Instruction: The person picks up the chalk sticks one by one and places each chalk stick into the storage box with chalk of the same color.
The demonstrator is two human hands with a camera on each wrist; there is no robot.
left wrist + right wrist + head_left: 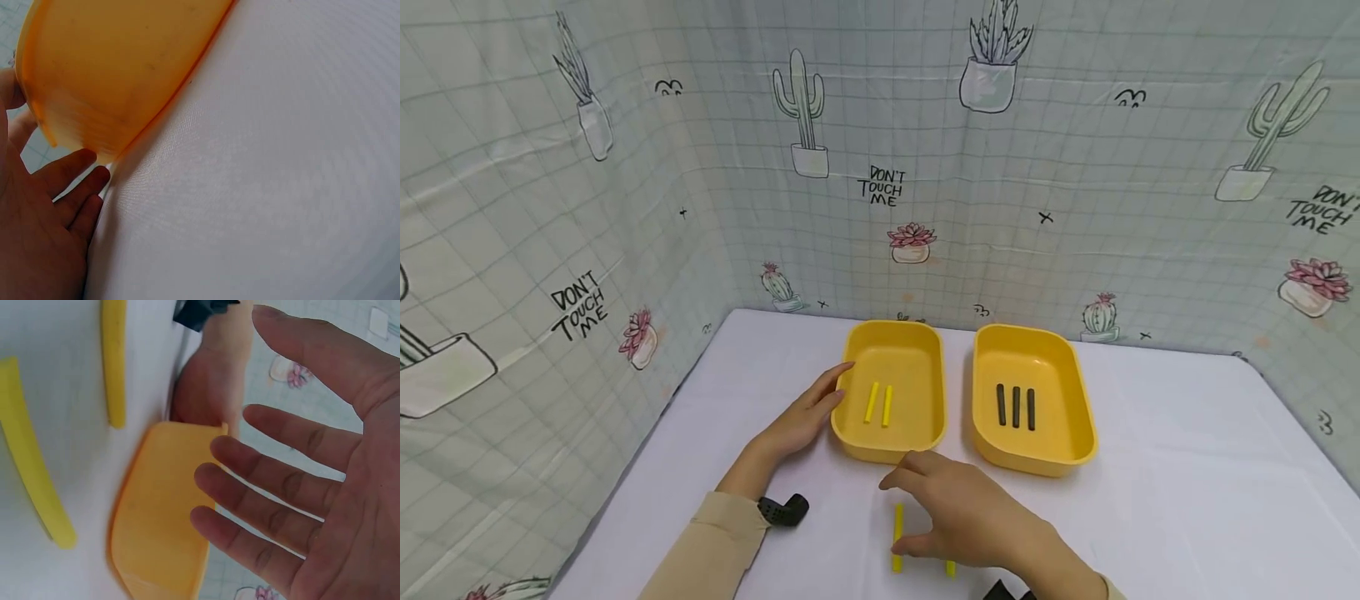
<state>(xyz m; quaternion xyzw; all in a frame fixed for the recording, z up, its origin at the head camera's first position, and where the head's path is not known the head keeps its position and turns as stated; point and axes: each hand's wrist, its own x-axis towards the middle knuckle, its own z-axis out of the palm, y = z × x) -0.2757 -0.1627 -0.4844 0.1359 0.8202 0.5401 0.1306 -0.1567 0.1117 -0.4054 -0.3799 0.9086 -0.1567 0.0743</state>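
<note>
Steadying: tray apparently braced by left hand, fingers relaxed; yellow sticks overhung by right hand, fingers parted, empty.

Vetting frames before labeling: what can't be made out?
Head: right loose yellow stick, mostly behind right grip.
Left wrist: inside of left tray, hidden by its wall.
Right wrist: upper end of yellow stick nearer the tray, cut by top edge; fingers of left grip, behind the tray.

Black "DON'T TOUCH ME" lettering on pale cactus-print fabric: behind, left of and far right of the left yellow rounded plastic tray.
</note>
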